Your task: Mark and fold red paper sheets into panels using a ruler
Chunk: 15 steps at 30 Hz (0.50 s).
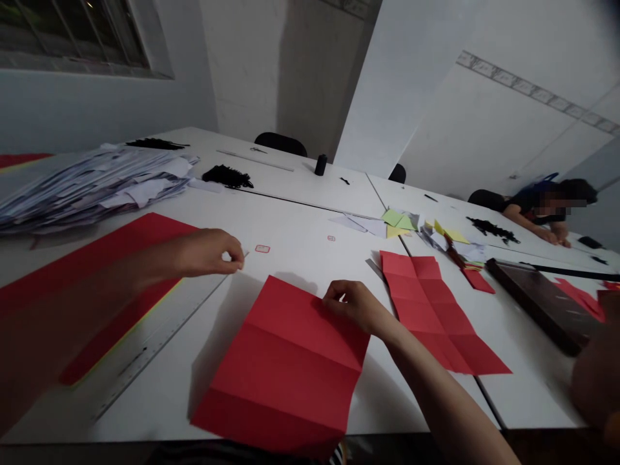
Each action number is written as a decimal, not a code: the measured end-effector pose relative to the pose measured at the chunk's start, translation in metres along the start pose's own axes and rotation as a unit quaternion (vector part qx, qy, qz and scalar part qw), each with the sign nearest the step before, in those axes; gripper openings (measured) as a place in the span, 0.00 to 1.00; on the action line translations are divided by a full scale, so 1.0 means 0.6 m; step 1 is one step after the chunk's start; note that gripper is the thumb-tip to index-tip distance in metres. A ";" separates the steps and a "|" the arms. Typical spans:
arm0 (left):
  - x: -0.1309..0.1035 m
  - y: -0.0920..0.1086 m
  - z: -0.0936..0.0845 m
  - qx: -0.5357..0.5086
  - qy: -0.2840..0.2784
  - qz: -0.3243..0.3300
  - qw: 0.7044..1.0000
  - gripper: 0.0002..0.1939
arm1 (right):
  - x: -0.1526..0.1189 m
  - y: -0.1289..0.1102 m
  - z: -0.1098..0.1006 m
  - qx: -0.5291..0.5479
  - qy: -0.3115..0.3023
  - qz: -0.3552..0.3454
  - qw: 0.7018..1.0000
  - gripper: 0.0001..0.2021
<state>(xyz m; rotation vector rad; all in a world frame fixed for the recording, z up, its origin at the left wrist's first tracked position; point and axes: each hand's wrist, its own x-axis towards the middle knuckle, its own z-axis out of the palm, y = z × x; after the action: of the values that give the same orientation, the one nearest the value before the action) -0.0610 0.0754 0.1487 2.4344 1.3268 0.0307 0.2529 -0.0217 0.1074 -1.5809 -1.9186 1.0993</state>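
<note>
Pale walls (242, 71) stand behind the white tabletop (290, 229), with the creased red sheet (285, 355) at its near edge, partly lifted. On that sheet's far edge the right hand (356, 307) has its grip pinched; beyond its left corner, the left hand (216, 252) curls by the end of a clear ruler (167, 323), though I cannot tell if it holds it. Likely the sheet is being positioned; the next move seems to call for steadying that edge.
</note>
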 end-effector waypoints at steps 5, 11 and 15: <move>0.006 0.036 0.001 0.017 0.091 0.071 0.993 0.16 | 0.002 0.008 0.002 0.005 0.005 -0.002 1.000 0.06; 0.034 0.156 0.054 -0.029 -0.001 0.178 0.984 0.11 | 0.003 -0.003 0.007 0.009 0.013 -0.045 0.999 0.05; 0.052 0.175 0.074 -0.065 -0.038 0.173 0.982 0.11 | 0.002 -0.004 0.003 0.018 0.014 -0.034 0.999 0.06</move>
<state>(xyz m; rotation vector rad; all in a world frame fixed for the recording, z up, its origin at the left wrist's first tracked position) 0.0498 0.0359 0.1365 2.4954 0.8287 0.1087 0.2497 -0.0214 0.1077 -1.4932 -1.9105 1.0720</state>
